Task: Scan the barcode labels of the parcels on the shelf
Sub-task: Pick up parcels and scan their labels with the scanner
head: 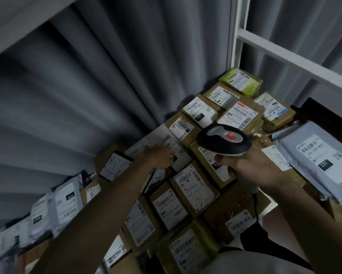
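With the right hand (251,167) gripping the scanner (224,140) over mid-shelf parcels (193,186), the left hand (160,155), seemingly flat, may shade the white parcel's (178,153) label and cause a misread.

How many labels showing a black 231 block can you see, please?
2: one on the brown box behind the scanner, one on the grey bag at right. Others may be hidden.
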